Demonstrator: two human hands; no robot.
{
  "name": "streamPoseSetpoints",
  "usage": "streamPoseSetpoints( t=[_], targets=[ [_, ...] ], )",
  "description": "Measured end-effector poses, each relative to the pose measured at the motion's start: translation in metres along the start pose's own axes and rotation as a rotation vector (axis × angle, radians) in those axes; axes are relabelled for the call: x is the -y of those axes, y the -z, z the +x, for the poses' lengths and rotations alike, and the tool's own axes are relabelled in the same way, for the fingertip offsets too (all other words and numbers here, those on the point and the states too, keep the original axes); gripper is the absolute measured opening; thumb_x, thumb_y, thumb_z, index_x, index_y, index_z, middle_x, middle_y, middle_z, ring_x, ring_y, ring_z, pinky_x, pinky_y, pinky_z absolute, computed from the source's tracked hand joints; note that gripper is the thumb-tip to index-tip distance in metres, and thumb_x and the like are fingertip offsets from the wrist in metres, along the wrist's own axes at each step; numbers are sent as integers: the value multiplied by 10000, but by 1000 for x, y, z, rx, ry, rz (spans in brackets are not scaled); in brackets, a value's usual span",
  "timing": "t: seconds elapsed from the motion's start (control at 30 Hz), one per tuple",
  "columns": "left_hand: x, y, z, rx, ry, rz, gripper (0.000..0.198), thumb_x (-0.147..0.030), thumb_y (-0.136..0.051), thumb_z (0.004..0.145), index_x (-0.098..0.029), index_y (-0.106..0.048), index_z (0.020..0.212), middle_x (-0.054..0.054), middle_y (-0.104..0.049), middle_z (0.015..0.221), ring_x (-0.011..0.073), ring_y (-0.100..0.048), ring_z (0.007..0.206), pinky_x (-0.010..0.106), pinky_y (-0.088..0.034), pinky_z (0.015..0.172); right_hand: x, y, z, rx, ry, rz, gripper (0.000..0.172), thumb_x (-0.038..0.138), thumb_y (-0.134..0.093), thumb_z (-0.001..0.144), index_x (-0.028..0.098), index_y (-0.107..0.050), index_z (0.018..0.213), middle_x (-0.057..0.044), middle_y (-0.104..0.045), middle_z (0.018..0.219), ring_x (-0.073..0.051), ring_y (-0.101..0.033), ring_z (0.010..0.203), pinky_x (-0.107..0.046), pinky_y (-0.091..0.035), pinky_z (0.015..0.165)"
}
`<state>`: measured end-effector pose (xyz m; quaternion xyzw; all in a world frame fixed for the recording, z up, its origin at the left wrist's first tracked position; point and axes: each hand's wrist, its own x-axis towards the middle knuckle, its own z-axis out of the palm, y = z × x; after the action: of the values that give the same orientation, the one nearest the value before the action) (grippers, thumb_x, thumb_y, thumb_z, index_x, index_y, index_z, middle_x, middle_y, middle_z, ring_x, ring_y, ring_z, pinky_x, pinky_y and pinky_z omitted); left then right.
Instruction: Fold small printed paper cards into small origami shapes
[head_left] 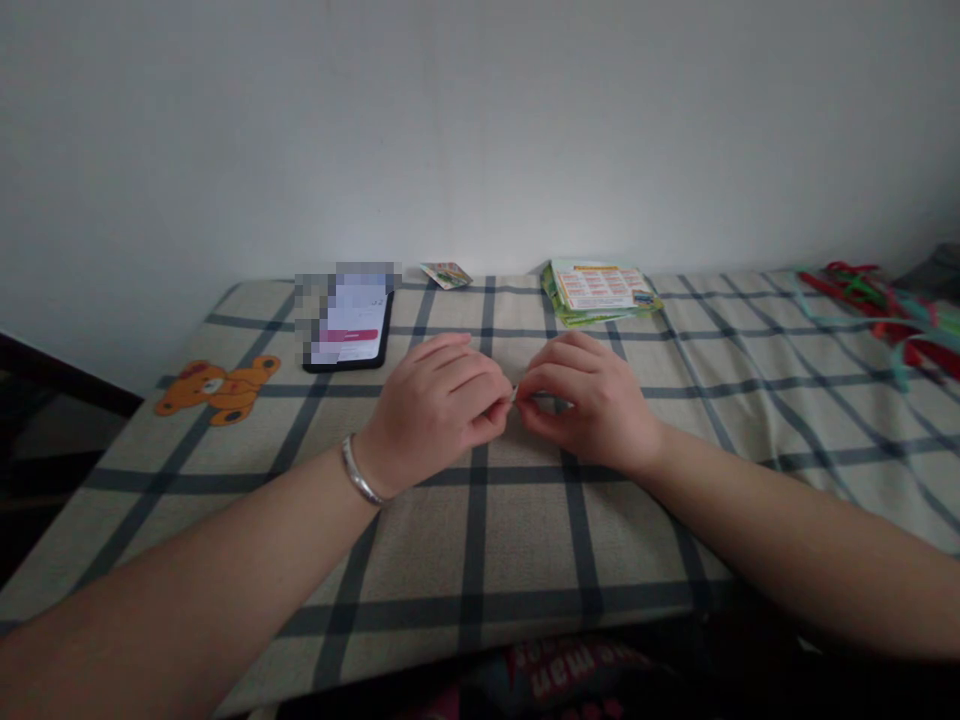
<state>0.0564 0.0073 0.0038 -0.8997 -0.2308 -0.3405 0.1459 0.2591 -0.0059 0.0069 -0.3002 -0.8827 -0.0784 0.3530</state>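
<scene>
Over the middle of the checked tablecloth (517,540), my two hands meet fingertip to fingertip. My left hand (442,395), with a silver bangle (360,470) at its wrist, is closed in a pinch, thumb against curled fingers. My right hand (589,400) pinches as well, thumb and index finger together. A tiny sliver of something shows between the fingertips, too small to name; the fingers cover the rest. Beyond my left hand lies a phone (351,322) with a lit screen, partly blurred out. Past my right hand sits a stack of printed cards (600,290).
One small printed card (447,275) lies near the wall (480,130). An orange bear-shaped cutout (219,392) rests at the left. Red and green ribbon-like strips (885,310) are heaped at the far right. The table's front edge runs just above my lap.
</scene>
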Motion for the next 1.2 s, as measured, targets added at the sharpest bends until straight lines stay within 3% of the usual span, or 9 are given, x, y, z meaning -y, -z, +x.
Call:
streamPoseSetpoints(
  t=[0.4,0.67,1.2],
  targets=[
    [1,1,-1,-21,60,-89,22,-174,-595,814,-181,-615,820,12,-687,841,165,-635,816,395,-505,951,-4,1,-3,30,-21,1,72,179,-573,823,185,-637,789,-42,-654,797,-180,-538,767,-317,-445,695],
    [-3,0,0,-26,60,-52,102,-152,-564,825,-192,-578,732,-15,-678,758,142,-631,744,376,-501,955,1,-2,-2,25,-15,5,56,166,-561,817,190,-609,801,-44,-637,803,-180,-522,761,-314,-436,687],
    [-4,3,1,-6,44,-64,101,-134,-557,811,-195,-571,732,-16,-681,765,139,-631,742,387,-485,963,-2,0,-1,13,20,-7,91,199,-549,843,197,-596,766,-34,-629,753,-168,-520,733,-306,-426,663]
  ],
)
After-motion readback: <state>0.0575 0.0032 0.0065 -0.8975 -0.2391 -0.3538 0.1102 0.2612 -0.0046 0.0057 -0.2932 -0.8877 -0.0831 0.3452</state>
